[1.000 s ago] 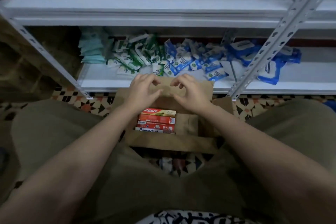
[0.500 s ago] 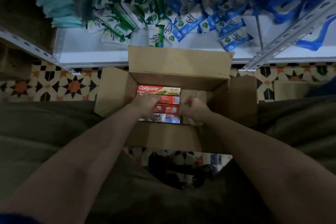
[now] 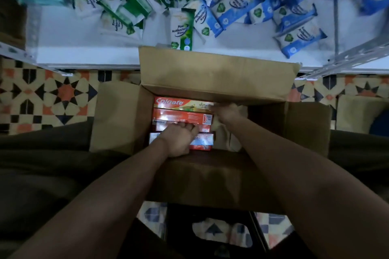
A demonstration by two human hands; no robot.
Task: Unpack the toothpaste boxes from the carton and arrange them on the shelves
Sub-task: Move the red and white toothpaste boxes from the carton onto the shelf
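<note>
From the head camera, your left hand (image 3: 179, 140) lies with relaxed, fairly straight fingers on the red-and-white toothpaste boxes (image 3: 182, 114) stacked at the left inside the open brown cardboard carton (image 3: 216, 75); your right hand (image 3: 226, 111) touches their right ends, its fingers' curl unclear.

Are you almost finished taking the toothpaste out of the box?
Not nearly. Done: the carton is open. In hand: the left hand rests on the toothpaste boxes, and the right hand reaches their end. Left: all still sit inside; the shelf shows only wipes.
</note>
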